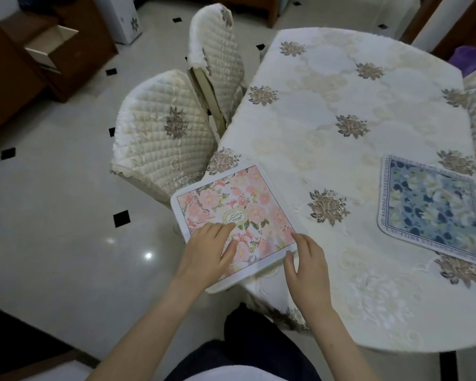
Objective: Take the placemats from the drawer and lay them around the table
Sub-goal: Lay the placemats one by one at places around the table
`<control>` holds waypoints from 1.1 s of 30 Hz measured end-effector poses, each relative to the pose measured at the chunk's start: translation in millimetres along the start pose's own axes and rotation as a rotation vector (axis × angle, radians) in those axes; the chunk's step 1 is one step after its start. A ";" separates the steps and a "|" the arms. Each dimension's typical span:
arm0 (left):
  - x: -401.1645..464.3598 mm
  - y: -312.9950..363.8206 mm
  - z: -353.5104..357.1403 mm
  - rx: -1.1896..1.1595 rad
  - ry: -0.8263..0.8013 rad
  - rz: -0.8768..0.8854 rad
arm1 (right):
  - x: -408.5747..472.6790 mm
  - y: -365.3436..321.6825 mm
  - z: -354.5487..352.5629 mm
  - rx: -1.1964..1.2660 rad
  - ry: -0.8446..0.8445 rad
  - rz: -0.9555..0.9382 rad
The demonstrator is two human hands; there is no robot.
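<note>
While both hands, left hand and right hand, press relaxed fingers on the pink placemat, its 7 o'clock edge overhangs the tabletop and may slip off.

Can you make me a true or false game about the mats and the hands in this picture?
1. Two placemats lie on the table. True: the pink placemat and the blue placemat.
2. The blue placemat is under both hands. False: the left hand and right hand are at the pink one.
3. The pink placemat overhangs the table edge. True.
4. The drawer is closed. False: it stands open.
</note>
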State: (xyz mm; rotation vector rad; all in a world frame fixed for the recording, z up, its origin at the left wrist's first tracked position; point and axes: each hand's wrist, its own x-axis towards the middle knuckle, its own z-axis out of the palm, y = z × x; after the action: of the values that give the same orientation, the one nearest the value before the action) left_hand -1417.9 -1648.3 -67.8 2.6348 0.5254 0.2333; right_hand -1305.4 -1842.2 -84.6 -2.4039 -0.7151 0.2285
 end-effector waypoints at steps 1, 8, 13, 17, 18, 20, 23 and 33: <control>6.6 -5.5 -2.2 -0.004 -0.011 0.009 | 4.7 -2.7 3.6 0.006 -0.010 0.014; 70.8 -58.9 -5.4 0.042 -0.140 0.097 | 29.9 -24.8 29.1 0.018 -0.011 0.179; 127.6 -108.4 9.0 0.087 -0.329 0.148 | 33.6 -44.6 64.9 0.008 -0.042 0.409; 160.1 -137.0 12.4 0.167 -0.487 0.190 | 29.2 -72.8 101.2 -0.052 -0.017 0.666; 164.7 -142.0 12.4 0.192 -0.520 0.206 | 28.1 -81.3 108.0 -0.053 0.005 0.725; 171.2 -150.0 12.3 0.228 -0.583 0.228 | 26.7 -96.4 119.1 -0.041 0.042 0.833; 173.8 -157.5 13.6 0.195 -0.618 0.252 | 26.2 -110.5 134.3 0.036 0.093 1.014; 178.8 -173.3 13.2 -0.225 -0.488 0.232 | 18.0 -127.1 136.9 0.087 0.172 1.025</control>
State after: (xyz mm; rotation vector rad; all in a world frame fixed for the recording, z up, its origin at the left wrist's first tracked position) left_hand -1307.6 -1438.2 -144.2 2.4060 0.0272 -0.2642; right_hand -1390.2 -1677.9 -116.8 -2.4478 0.6402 0.4326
